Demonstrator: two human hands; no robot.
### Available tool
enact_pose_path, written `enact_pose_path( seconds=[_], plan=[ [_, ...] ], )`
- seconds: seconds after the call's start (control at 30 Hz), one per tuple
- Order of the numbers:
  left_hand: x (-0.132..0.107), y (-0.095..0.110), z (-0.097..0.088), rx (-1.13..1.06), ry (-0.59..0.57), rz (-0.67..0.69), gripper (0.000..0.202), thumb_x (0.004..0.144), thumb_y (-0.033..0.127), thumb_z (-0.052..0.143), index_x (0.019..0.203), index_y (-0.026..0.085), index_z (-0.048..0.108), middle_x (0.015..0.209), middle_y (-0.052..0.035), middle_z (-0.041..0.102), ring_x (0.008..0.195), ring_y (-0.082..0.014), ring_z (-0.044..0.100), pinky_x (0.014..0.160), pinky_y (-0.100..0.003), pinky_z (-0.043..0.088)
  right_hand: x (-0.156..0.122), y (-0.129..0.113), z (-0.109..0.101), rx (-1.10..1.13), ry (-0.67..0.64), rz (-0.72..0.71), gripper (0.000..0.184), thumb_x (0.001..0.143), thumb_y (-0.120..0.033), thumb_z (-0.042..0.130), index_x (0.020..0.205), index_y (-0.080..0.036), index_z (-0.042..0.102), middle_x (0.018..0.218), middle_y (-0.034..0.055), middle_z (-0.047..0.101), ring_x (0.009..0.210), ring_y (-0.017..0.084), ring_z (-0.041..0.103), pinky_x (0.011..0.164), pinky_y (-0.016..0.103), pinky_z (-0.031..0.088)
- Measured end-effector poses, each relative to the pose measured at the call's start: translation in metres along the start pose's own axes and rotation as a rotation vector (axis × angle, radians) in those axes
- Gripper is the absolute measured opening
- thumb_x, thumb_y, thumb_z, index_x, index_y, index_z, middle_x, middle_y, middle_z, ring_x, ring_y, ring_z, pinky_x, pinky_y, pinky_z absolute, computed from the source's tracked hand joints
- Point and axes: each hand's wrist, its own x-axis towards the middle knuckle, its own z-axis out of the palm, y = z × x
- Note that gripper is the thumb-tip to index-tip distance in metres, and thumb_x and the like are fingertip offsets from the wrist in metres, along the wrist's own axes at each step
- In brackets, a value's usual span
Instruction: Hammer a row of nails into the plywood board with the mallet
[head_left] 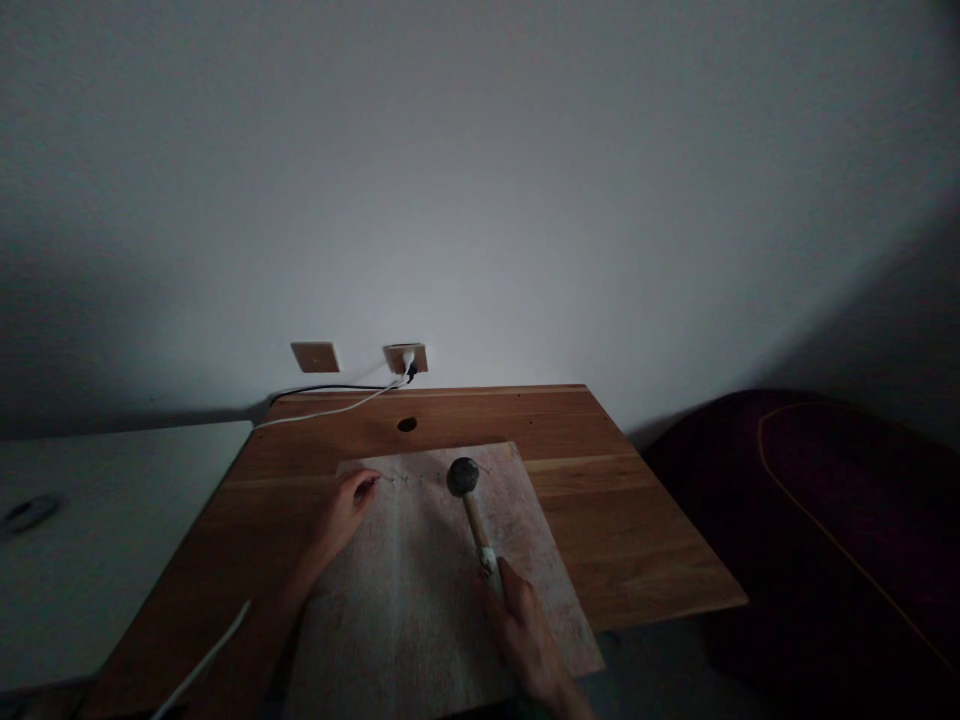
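Note:
A pale board [420, 590] lies on a wooden table [615, 520]. My right hand [525, 630] is closed round the light handle of a hammer [469, 500], whose dark head hangs just above the board's far edge. My left hand [345, 515] rests on the board's far left part, fingers pinched together near a row of small nails [409, 481]. What the fingers pinch is too small to make out.
A round hole [406, 424] is in the table behind the board. White and black cables [337, 405] run to a wall socket [406, 357]. A white surface [90, 540] adjoins on the left, a dark red seat [825, 520] on the right.

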Motion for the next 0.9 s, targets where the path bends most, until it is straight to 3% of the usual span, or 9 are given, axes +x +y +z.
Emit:
enact_pose_path(
  seconds=[0.27,0.4,0.73,0.9],
  plan=[
    [-0.004,-0.002,0.002,-0.048,0.045,-0.065,0.026,0.082,0.035,0.065,0.103,0.023,0.074,0.094,-0.0069,0.079,0.088,-0.0268,0.077,0.088,-0.045,0.063,-0.005,-0.01,-0.003,0.081,-0.036,-0.019,0.073,0.091,-0.075,0.058,0.136,-0.02,0.073,0.136,0.0138,0.074,0.134,0.035,0.061,0.108,0.037,0.052],
    [-0.003,-0.005,0.004,-0.086,0.09,-0.101,0.027,0.078,0.041,0.068,0.096,0.023,0.074,0.09,-0.0071,0.079,0.084,-0.0284,0.076,0.085,-0.047,0.063,-0.004,-0.007,-0.003,0.07,-0.034,-0.033,0.079,0.091,-0.078,0.056,0.14,-0.018,0.07,0.134,0.0143,0.074,0.128,0.033,0.065,0.108,0.037,0.052],
    [-0.004,-0.003,0.002,-0.116,0.099,-0.062,0.021,0.081,0.044,0.069,0.076,0.023,0.069,0.076,-0.0035,0.072,0.074,-0.0234,0.069,0.075,-0.037,0.058,-0.001,-0.017,-0.011,0.04,-0.141,-0.126,0.068,0.094,-0.078,0.056,0.121,-0.018,0.075,0.106,0.0118,0.077,0.105,0.029,0.07,0.092,0.033,0.055],
    [-0.001,-0.005,0.006,-0.091,0.076,-0.03,0.019,0.084,0.038,0.068,0.072,0.022,0.068,0.073,-0.0026,0.069,0.071,-0.0212,0.066,0.073,-0.034,0.055,0.0,-0.015,-0.009,0.073,-0.131,-0.155,0.065,0.093,-0.078,0.059,0.111,-0.018,0.075,0.102,0.0109,0.076,0.099,0.028,0.069,0.087,0.033,0.055]
  ],
)
